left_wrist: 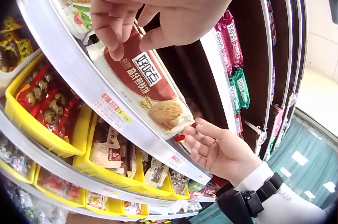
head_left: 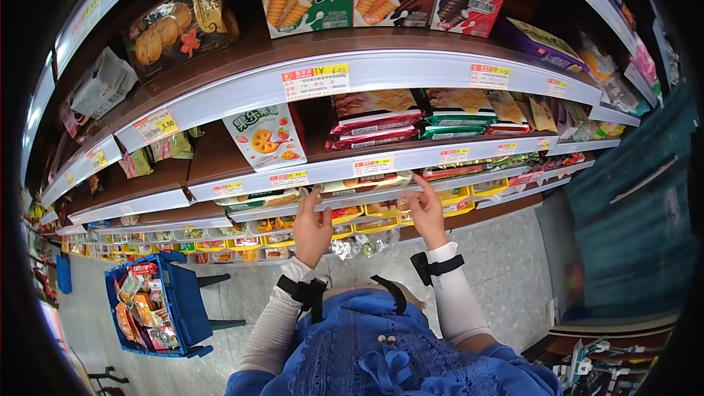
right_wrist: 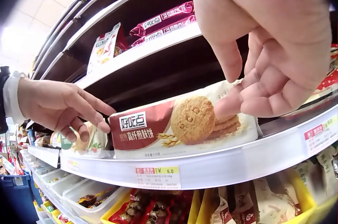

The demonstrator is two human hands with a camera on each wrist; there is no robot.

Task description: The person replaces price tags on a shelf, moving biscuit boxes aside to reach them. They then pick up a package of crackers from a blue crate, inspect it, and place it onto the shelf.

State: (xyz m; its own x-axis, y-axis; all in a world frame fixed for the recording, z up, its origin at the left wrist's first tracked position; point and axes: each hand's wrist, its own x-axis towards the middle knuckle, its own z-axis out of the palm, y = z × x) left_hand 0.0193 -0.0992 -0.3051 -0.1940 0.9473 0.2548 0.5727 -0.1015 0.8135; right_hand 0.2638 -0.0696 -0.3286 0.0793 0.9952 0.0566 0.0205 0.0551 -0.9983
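A long packet of biscuits [right_wrist: 153, 131], red-brown and cream with round biscuits printed on it, lies along a low shelf behind the price-label strip. At its left end is my left hand [head_left: 313, 231], its fingertips right at the wrapper and its fingers loosely bent. My right hand [head_left: 427, 214] is at the other end, with relaxed fingertips against the cream part of the wrapper in the right wrist view. Neither hand is curled round the packet [left_wrist: 148, 84]. To its left stands another biscuit packet [left_wrist: 71, 2], white and green, partly hidden by the left hand.
Above are shelves with stacked red and green packets [head_left: 374, 114] and a white snack box [head_left: 264, 136]. Yellow bins [left_wrist: 113, 155] of wrapped snacks sit below. On the floor at left stands a blue basket [head_left: 192, 308] filled with packaged goods. A teal curtain [head_left: 623, 235] hangs at right.
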